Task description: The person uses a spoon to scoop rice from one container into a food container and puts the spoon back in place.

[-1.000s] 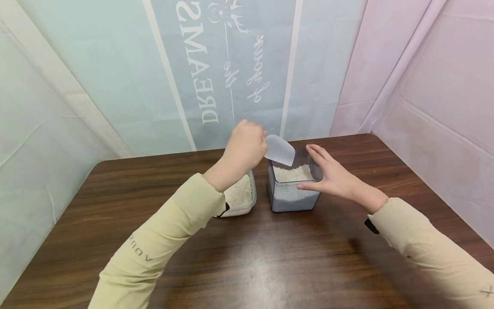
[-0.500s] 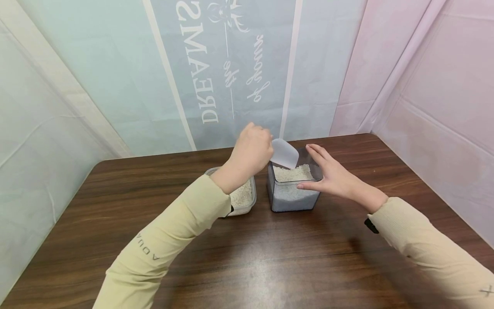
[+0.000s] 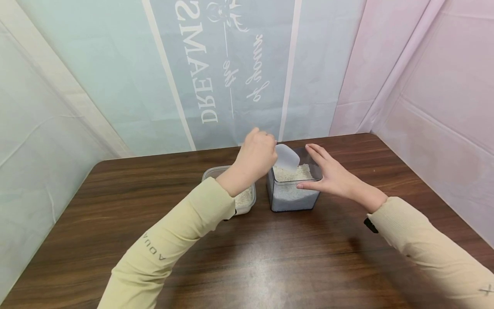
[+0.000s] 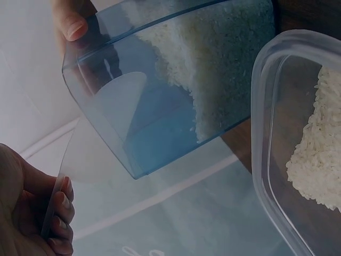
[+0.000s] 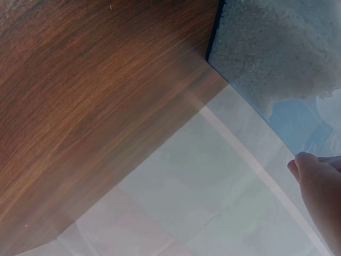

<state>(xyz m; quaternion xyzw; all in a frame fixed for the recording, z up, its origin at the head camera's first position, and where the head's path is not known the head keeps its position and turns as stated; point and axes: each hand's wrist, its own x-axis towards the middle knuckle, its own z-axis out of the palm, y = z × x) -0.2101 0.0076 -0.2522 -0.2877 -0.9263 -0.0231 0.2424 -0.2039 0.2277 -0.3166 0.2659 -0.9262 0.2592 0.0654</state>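
Note:
My left hand (image 3: 257,154) grips a translucent white scoop (image 3: 286,157) and tips its mouth into a square blue-tinted container (image 3: 294,199) half full of white rice (image 3: 292,174). In the left wrist view my curled fingers (image 4: 59,213) hold the scoop (image 4: 98,144), whose front lies inside the tinted container (image 4: 176,80). My right hand (image 3: 328,175) rests against the right side of that container with straight fingers, thumb along its front rim. A fingertip (image 5: 306,168) touches the container (image 5: 277,58) in the right wrist view.
A clear, shallow plastic tub (image 3: 247,201) holding rice stands just left of the tinted container, partly behind my left forearm; it also shows as the tub (image 4: 277,160) in the left wrist view. Both sit on a dark wooden table (image 3: 247,257) enclosed by pastel fabric walls (image 3: 424,86).
My left hand has moved right and down, bringing the scoop from above the container's left rim into its opening. The right hand has stayed in place.

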